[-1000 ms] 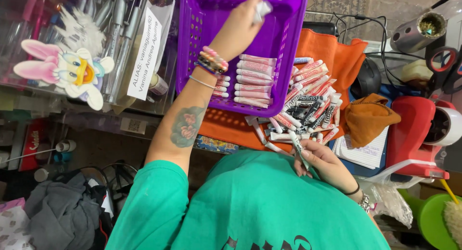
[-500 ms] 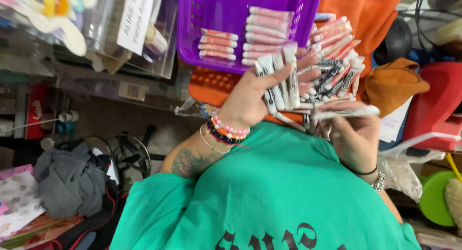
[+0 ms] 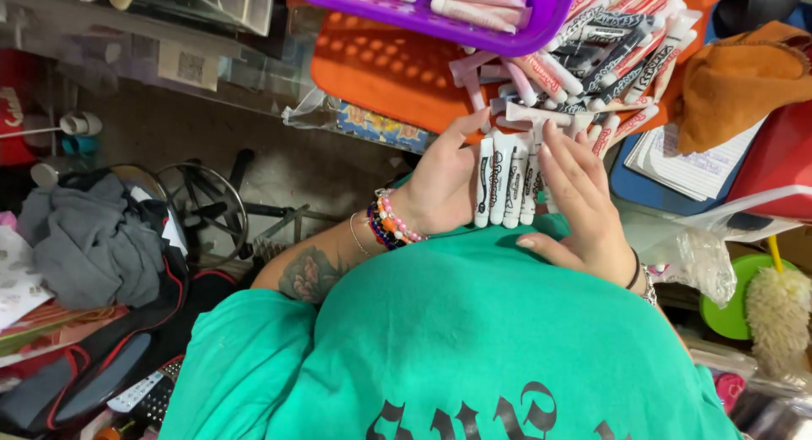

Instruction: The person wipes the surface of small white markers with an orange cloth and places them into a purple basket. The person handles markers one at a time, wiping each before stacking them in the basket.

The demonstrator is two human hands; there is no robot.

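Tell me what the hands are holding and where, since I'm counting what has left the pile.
The left hand holds a row of white tubes side by side, gripped along their lower halves. The right hand rests its fingers against the row's right side.

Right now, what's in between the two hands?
In the head view, a row of white tubes with black lettering sits between the left hand and the right hand, both touching it.
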